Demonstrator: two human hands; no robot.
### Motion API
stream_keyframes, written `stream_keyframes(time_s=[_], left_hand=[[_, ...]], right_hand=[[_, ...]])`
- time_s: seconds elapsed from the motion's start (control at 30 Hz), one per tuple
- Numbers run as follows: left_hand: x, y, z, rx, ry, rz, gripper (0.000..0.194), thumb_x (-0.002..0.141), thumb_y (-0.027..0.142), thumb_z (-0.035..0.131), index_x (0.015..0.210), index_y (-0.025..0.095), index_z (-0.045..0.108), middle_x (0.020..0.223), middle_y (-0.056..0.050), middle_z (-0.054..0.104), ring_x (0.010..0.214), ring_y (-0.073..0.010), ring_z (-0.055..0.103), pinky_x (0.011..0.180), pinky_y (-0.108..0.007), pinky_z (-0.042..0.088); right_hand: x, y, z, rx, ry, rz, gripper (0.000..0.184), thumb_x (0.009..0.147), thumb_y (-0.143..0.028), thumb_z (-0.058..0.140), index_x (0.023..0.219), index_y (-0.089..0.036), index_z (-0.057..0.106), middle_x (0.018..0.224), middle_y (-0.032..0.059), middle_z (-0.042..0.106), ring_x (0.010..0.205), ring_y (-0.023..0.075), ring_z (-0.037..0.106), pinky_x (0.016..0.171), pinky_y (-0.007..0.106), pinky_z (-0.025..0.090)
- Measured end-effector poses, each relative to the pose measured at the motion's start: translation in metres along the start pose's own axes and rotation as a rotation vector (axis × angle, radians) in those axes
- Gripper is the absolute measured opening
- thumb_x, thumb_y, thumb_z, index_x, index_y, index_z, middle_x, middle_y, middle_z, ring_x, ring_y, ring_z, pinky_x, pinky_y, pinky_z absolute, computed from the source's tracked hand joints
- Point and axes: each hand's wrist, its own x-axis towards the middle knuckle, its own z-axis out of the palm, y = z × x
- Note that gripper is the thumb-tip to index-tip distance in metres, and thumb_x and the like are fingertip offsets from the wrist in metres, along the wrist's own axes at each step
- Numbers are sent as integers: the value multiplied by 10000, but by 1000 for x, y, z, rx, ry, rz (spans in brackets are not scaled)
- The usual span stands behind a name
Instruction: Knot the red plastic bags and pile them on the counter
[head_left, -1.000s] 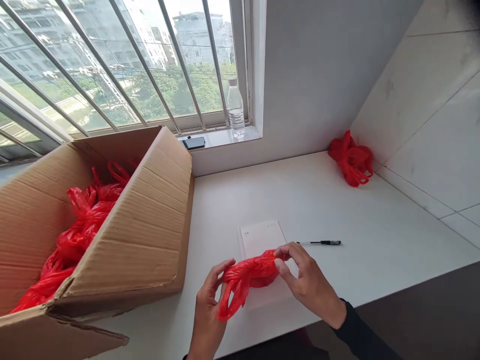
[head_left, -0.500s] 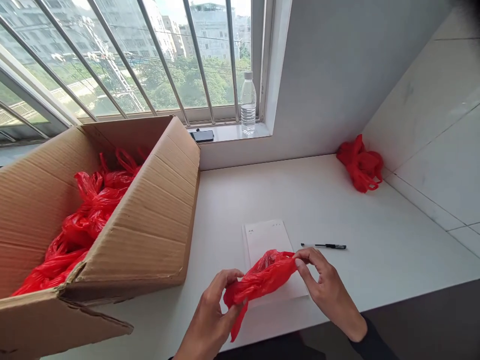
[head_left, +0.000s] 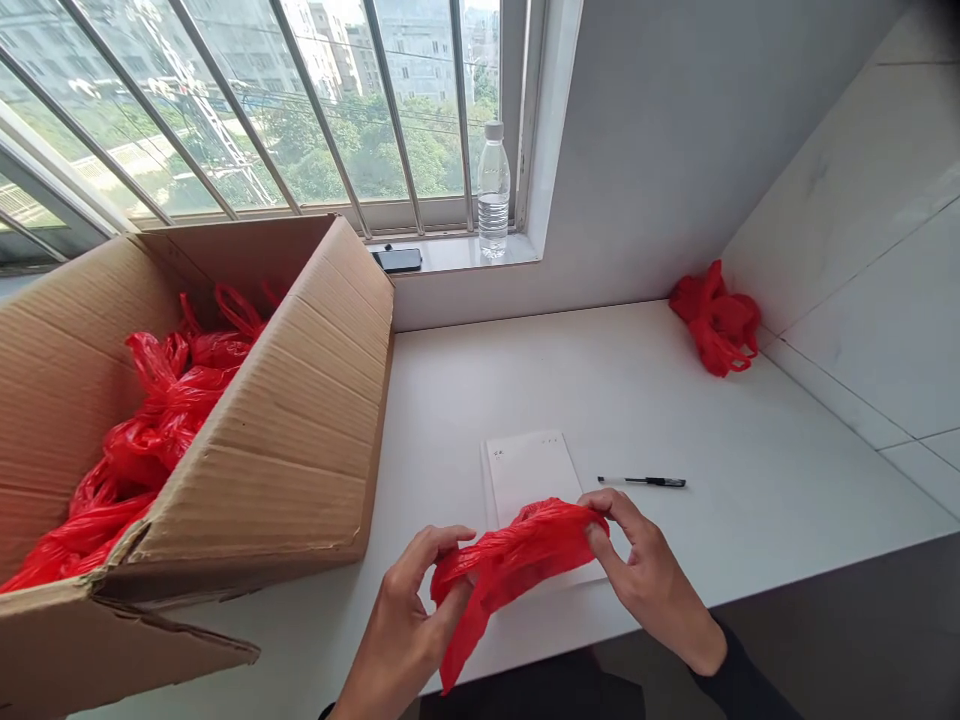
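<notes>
Grip on both sides is a pinch. The left hand (head_left: 409,608) has one end of a thin, crinkly, red plastic bag (head_left: 529,553) between thumb and fingers, and the right hand (head_left: 641,560) pinches the other end. The bag reaches from hand to hand over the lower part of a flat, white paper pad (head_left: 532,472); I cannot tell if bag and pad touch. One loose bit hangs by the left thumb, near the front edge of the smooth, white surface (head_left: 480,385).

The plastic looks thin, so a hard pull could rip it. It looks slippery too, so a weak pinch might let one end slide out. If the right hand swung away, it could bump the slim, black-and-clear pen (head_left: 651,482) behind it, and the pen might roll.

Further out to the left, a big, brown cardboard box (head_left: 300,450) has tall, stiff sides with creases and holds a heap of shiny, red plastic bags (head_left: 169,410). A crumpled, red bundle with loops (head_left: 712,318) sits in the far right corner, by the tiled wall (head_left: 862,260). On the window sill (head_left: 454,258), a clear, ringed plastic bottle (head_left: 493,195) stands upright, and a flat, dark phone (head_left: 400,260) lies between it and the box.
</notes>
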Motion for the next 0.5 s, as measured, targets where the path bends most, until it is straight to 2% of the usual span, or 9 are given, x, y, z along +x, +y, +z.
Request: stream_keyframes(time_s=[0.07,0.17,0.23,0.3,0.4,0.5], left_hand=[[0,9,7,9,1,41,290,969,410,609,1244,320,633,1203,-59,654,1088,-244,627,910,-335,507],[1,18,17,-19,38,60,192,979,427,587,1012,270,694,1015,-49,675,913,-226,642,784,-315,502],[0,16,18,-77,135,27,240,977,448,589,884,248,682,843,-14,652,781,-197,612,718,-291,475],[0,11,16,-175,265,-47,266,966,482,600,889,243,690,792,3,646,736,-185,593,690,-276,469],[-3,9,12,-306,392,-117,312,955,528,597,1054,255,710,991,-24,717,876,-216,648,763,-289,509],[-6,22,16,-224,462,-117,453,878,536,702,1271,319,642,1249,-32,692,1118,-257,645,922,-324,509]], right_hand=[[-4,-10,3,72,-67,34,222,1010,-433,517,1158,-279,580,1099,48,641,996,243,595,827,362,491],[-6,-22,8,131,-148,69,247,988,-498,572,1034,-259,616,978,19,634,878,211,587,811,334,468],[-4,-22,7,156,-96,103,303,1010,-525,547,900,-246,594,838,-8,573,759,179,527,720,304,427],[-3,-16,4,212,34,126,314,1036,-518,511,888,-245,558,807,-18,520,733,168,485,697,288,410],[-6,-10,-3,337,158,133,240,1046,-496,508,1048,-259,547,954,3,566,830,174,535,760,273,462],[-14,-16,-4,360,69,122,217,1027,-466,562,1122,-271,556,1041,13,611,936,185,584,845,272,494]])
